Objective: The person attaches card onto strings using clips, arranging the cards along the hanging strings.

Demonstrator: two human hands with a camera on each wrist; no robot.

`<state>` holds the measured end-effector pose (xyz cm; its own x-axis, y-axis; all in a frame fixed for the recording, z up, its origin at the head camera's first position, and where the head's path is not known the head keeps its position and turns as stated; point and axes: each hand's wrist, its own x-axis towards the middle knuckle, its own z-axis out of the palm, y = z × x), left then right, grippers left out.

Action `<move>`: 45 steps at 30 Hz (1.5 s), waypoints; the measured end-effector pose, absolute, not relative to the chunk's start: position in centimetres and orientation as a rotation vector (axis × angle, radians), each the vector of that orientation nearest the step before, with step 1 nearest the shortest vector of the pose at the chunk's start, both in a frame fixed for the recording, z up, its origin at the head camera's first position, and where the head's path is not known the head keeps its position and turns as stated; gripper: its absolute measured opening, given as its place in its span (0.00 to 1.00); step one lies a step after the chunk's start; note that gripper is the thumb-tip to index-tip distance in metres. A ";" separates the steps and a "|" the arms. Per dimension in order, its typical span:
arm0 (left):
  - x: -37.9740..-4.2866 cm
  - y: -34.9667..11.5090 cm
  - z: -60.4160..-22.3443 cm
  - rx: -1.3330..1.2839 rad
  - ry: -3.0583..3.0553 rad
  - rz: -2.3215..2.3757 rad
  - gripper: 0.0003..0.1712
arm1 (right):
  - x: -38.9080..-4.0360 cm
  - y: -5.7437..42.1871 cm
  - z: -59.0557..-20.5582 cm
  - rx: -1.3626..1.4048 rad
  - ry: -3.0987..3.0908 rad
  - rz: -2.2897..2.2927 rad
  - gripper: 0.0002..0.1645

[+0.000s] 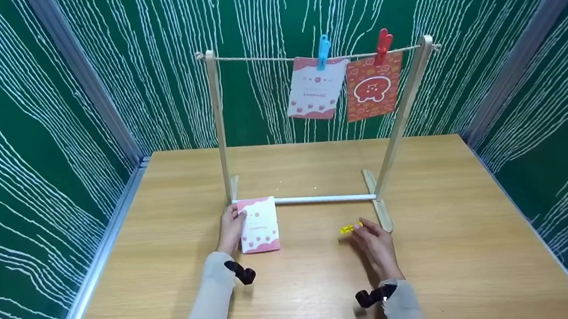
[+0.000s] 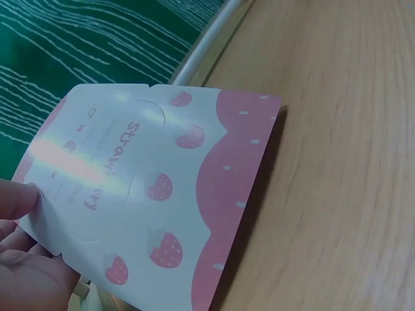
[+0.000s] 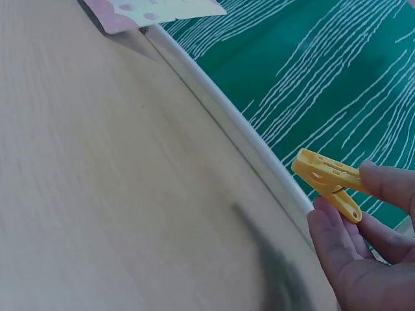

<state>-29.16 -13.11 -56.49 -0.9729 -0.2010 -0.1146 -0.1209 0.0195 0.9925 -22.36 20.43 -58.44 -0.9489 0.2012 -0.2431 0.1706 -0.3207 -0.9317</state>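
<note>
My left hand pinches the upper left edge of a white card with pink scalloped ends and strawberries. In the left wrist view the thumb lies on the face of this card, which is tilted over the table. A yellow clothespin is held between thumb and fingers of my right hand, near the stand's right foot. On the rope above, a blue clothespin holds a similar strawberry card, and a red clothespin holds a red bear-patterned card.
A wooden stand has a left post, a right post and a thin rope strung between them. A white bar joins the posts low down. The wooden table is enclosed by green walls with white streaks.
</note>
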 end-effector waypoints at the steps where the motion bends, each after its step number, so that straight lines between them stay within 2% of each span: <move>1: -29.2 -13.0 -56.3 0.363 -2.186 -2.134 0.16 | -22.5 20.3 -58.3 -0.492 -1.831 2.475 0.34; 8: -29.8 -12.6 -54.5 0.417 -2.068 -2.193 0.16 | -23.5 19.5 -56.8 -0.400 -1.888 2.456 0.31; 20: -31.2 -12.0 -49.6 0.315 -2.063 -2.109 0.12 | -25.6 17.5 -51.9 -0.185 -2.089 2.324 0.32; 31: -33.3 -9.9 -42.9 0.157 -1.968 -2.059 0.15 | -27.8 16.1 -43.8 0.050 -2.300 2.168 0.37; 45: -34.4 -8.3 -36.5 -0.019 -1.891 -1.993 0.15 | -30.0 14.1 -34.5 0.306 -2.172 1.926 0.30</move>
<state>-34.36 -8.31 -36.50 -0.9232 -0.2696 0.2737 0.2876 -0.0124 0.9577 -30.00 14.11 -34.47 -0.9536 -0.0081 0.3010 -0.2998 0.1183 -0.9466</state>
